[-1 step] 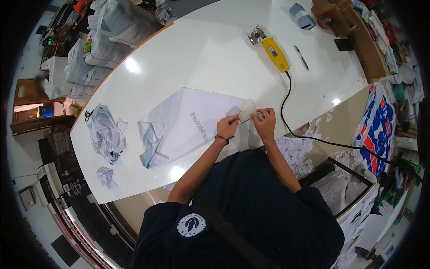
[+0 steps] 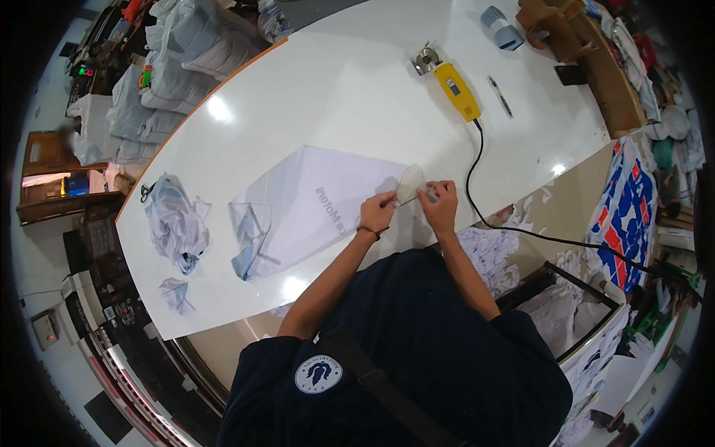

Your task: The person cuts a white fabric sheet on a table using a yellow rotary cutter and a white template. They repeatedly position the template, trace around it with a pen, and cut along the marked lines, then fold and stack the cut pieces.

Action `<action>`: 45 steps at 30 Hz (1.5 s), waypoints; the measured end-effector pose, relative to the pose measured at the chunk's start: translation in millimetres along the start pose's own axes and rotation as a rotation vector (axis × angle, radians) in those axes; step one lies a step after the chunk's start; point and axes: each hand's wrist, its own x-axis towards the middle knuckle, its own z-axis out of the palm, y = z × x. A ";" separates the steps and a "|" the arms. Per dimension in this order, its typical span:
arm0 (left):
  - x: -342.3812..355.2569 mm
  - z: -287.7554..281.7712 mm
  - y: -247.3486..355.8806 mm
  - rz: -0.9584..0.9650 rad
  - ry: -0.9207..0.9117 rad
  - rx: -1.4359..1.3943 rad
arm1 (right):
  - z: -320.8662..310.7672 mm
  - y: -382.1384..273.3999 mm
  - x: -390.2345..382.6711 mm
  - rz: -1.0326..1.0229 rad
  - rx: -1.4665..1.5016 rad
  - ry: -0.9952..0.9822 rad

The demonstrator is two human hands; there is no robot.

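Both hands meet at the near edge of the white table (image 2: 320, 89). Between them is a small pale, rounded flap (image 2: 410, 181) of thin material. My left hand (image 2: 378, 211) pinches its lower left edge with thumb and finger. My right hand (image 2: 439, 205) pinches at its right side, with the fingers curled in. Whether the flap is joined to the sheet beside it cannot be made out. That sheet is a large white fabric panel (image 2: 298, 201) with grey print, lying flat left of my hands. Its left end carries a folded light-blue patterned piece (image 2: 249, 235).
A yellow electric rotary cutter (image 2: 456, 88) lies beyond my hands, its black cord (image 2: 514, 226) trailing right over the table edge. Near it are a pen (image 2: 501, 97) and a dark phone (image 2: 571, 75). Crumpled fabric (image 2: 177, 223) sits at left. White scraps (image 2: 488, 257) cover the floor.
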 end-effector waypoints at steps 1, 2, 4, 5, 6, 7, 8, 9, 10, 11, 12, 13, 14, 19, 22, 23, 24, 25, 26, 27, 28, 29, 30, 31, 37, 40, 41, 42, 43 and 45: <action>-0.2 -0.9 7.8 0.056 0.012 0.072 | 0.4 2.0 0.3 -0.004 0.005 -0.006; 0.2 0.9 13.3 0.199 0.016 0.153 | 0.4 4.7 -0.1 -0.009 0.006 -0.010; -0.3 4.9 22.3 0.487 0.028 0.310 | 1.0 6.9 0.2 0.003 0.024 -0.009; 0.7 10.9 21.4 0.561 -0.015 0.412 | 1.6 6.4 0.4 -0.001 0.016 -0.014; 2.6 17.7 21.1 0.635 -0.056 0.515 | 1.3 6.4 1.4 -0.005 0.008 -0.021; 6.0 20.0 26.6 0.710 -0.092 0.622 | 2.2 6.0 5.5 -0.013 0.003 -0.026; 7.5 22.3 32.0 0.670 -0.138 0.686 | 1.1 6.5 10.8 -0.050 0.009 -0.012; 7.7 24.7 37.1 0.626 -0.182 0.750 | -3.6 8.8 19.5 -0.036 0.023 0.021; 7.4 25.4 42.2 0.575 -0.224 0.814 | -8.7 6.6 29.8 -0.021 0.039 0.047; 7.5 28.2 40.6 0.570 -0.225 0.827 | -13.8 5.0 42.0 -0.009 0.057 0.070; 7.9 31.5 37.5 0.562 -0.223 0.840 | -24.2 6.4 62.8 -0.048 0.037 0.159; 7.7 37.5 35.7 0.547 -0.222 0.850 | -36.7 16.3 87.2 -0.025 0.018 0.197; 7.4 43.0 33.2 0.575 -0.148 0.870 | -45.7 25.6 116.6 0.015 -0.017 0.259; 7.2 70.3 29.6 0.527 -0.011 0.878 | -96.4 123.0 273.7 -0.093 -0.530 0.360; 4.2 73.4 47.9 0.393 0.048 0.870 | -90.2 125.8 307.4 0.091 -0.583 0.222; 3.7 74.3 49.6 0.369 0.056 0.879 | -94.5 128.8 317.3 0.111 -0.610 0.130; 2.7 74.6 51.1 0.349 0.061 0.887 | -95.7 132.2 324.4 0.132 -0.640 0.040; 3.6 77.9 53.7 0.336 0.067 0.889 | -97.4 134.7 331.6 0.134 -0.677 0.010; 4.6 80.9 56.3 0.320 0.076 0.881 | -98.1 137.7 336.6 0.139 -0.715 -0.017; 5.7 83.5 58.7 0.306 0.083 0.873 | -98.9 141.3 339.4 0.146 -0.753 -0.041; 4.0 85.5 57.1 0.269 0.098 0.873 | -94.6 117.9 336.2 0.139 -0.800 -0.100; 3.7 89.5 57.7 0.259 0.120 0.913 | -100.7 106.6 338.4 0.081 -0.724 -0.067; 4.6 94.8 58.9 0.256 0.135 0.953 | -107.5 100.3 340.5 0.029 -0.648 -0.029; 6.6 98.5 58.5 0.243 0.156 0.996 | -110.9 82.9 337.2 0.004 -0.458 -0.035; 4.8 130.8 50.0 0.208 0.341 1.121 | -93.5 -50.3 233.4 -0.139 0.503 -0.620; 2.7 132.2 56.2 0.182 0.339 1.126 | -47.6 -52.9 176.3 -0.237 0.451 -1.005; 2.8 134.3 55.7 0.154 0.276 1.110 | -34.4 -53.9 161.0 -0.437 0.350 -1.037; 4.6 134.9 55.2 0.127 0.217 1.094 | -27.4 -60.9 148.0 -0.379 0.271 -1.121; 6.2 134.9 54.3 0.100 0.160 1.077 | -21.5 -65.3 139.6 -0.395 0.186 -1.210; 9.4 141.6 44.8 0.131 0.230 1.023 | -10.6 -66.9 123.0 -0.410 0.126 -1.266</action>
